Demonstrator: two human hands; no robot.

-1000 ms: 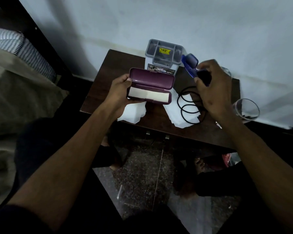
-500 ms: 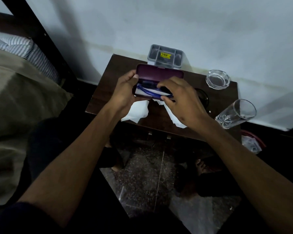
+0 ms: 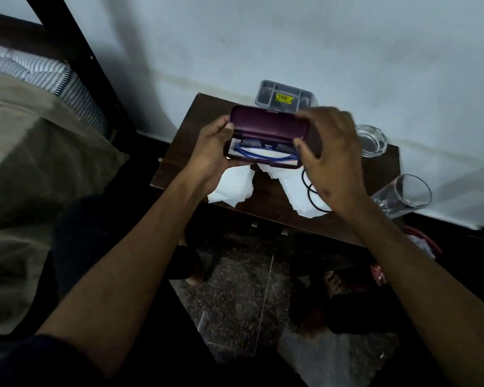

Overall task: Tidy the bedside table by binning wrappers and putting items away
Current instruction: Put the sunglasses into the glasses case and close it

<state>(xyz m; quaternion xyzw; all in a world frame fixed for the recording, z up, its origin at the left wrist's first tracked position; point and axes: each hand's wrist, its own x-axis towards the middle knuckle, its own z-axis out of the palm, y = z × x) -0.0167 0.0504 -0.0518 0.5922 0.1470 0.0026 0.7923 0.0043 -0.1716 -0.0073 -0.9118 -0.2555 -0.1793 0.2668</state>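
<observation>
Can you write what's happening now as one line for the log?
left hand: holds glasses case | right hand: on lid | blue glasses: inside | case: open

Dark bedside table (image 3: 196, 146) carries tissues (image 3: 232, 188), cable (image 3: 312, 196), glasses (image 3: 403, 195).

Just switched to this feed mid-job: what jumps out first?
The open maroon case, held over the table between both hands: the left hand grips its left end, the right hand grips the lid's right end. Blue glasses lie inside. White wrappers lie on the table's near edge below, and a glass lies tipped at its right.
</observation>
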